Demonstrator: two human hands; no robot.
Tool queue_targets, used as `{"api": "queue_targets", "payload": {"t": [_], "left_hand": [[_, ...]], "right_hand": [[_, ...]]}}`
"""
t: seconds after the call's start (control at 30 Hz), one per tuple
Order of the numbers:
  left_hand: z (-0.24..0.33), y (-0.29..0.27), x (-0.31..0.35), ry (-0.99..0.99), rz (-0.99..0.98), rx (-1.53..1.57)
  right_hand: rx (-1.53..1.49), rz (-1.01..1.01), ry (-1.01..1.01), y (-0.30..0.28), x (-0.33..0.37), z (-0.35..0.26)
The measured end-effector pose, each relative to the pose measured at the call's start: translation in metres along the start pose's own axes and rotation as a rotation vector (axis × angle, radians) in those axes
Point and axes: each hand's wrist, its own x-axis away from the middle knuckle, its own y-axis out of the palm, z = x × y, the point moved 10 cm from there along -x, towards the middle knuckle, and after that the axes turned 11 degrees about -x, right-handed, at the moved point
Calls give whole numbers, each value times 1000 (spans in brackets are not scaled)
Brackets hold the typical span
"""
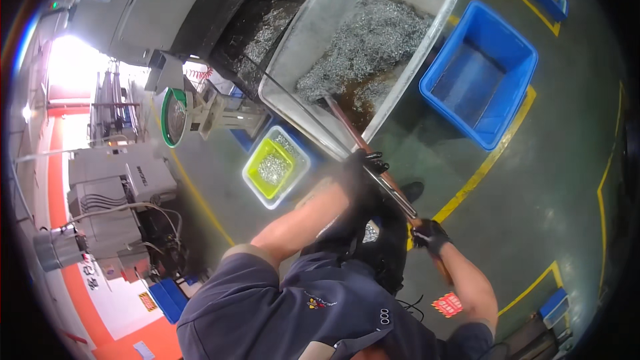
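Observation:
Both hands wear black gloves and grip long poles that slant over the near edge of a big white tub (400, 87). My left hand (363, 172) is closed around a reddish-brown pole (348, 125) and a thin metal rod (397, 195) lying alongside it. Farther down, my right hand (430, 235) is wrapped around the brown pole near the lower end of the metal rod. Silvery metal shavings (367, 40) are heaped in the tub, with brownish liquid at its near end. The brown pole's far tip reaches into the tub; what is on it cannot be made out.
A blue tub (443, 90) stands right of the white one. On the left, a yellow-green basket (288, 153) of metal bits sits inside a white bin (303, 167). A grey machine (147, 17) with a dark chute (230, 33) adjoins the tub. Yellow lines (490, 160) mark the green floor.

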Motion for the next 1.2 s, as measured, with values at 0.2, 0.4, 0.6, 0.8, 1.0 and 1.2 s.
{"api": "queue_targets", "payload": {"t": [0.2, 0.4, 0.6, 0.8, 1.0, 1.2], "left_hand": [[35, 33, 36, -54, -222, 28], [57, 24, 49, -64, -167, 137], [61, 8, 38, 1, -224, 157], [79, -45, -24, 566, -328, -280], [71, -10, -9, 92, -331, 81], [72, -21, 22, 4, -186, 247]], "right_hand": [[-589, -205, 465, 23, 130, -29], [-269, 7, 293, 28, 115, -62], [123, 214, 234, 12, 188, -89], [747, 342, 121, -13, 271, -152], [819, 583, 506, -108, 281, -40], [815, 697, 82, -78, 220, -59]]}}
